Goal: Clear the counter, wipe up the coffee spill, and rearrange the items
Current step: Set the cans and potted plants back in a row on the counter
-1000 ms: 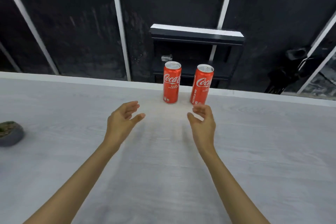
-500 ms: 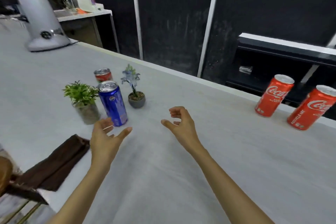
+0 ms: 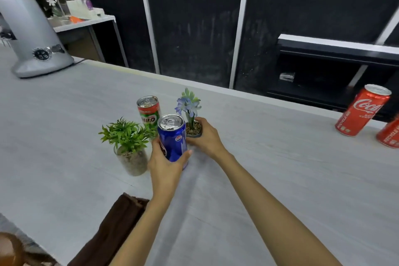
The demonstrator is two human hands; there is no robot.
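My left hand (image 3: 166,164) is wrapped around a blue soda can (image 3: 173,138) that stands upright in the middle of the grey counter (image 3: 280,179). My right hand (image 3: 207,136) grips the small grey pot of a blue flower plant (image 3: 190,112) just behind and right of that can. A green and red Milo can (image 3: 149,110) stands behind the blue can. To the left sits a green leafy plant in a glass pot (image 3: 129,147). Two red cola cans stand at the far right, one whole (image 3: 362,110), one cut off by the frame edge (image 3: 389,134).
A brown cloth (image 3: 114,229) hangs over the counter's near edge at lower left. A grey coffee grinder (image 3: 32,32) stands at the far left corner. Behind the counter are a dark wall and a black shelf (image 3: 334,49) holding a glass (image 3: 287,76).
My view has swung left from the two cola cans to the plants. Both hands, open and empty before, reached forward; the left closed on the blue can, the right on the flower pot.
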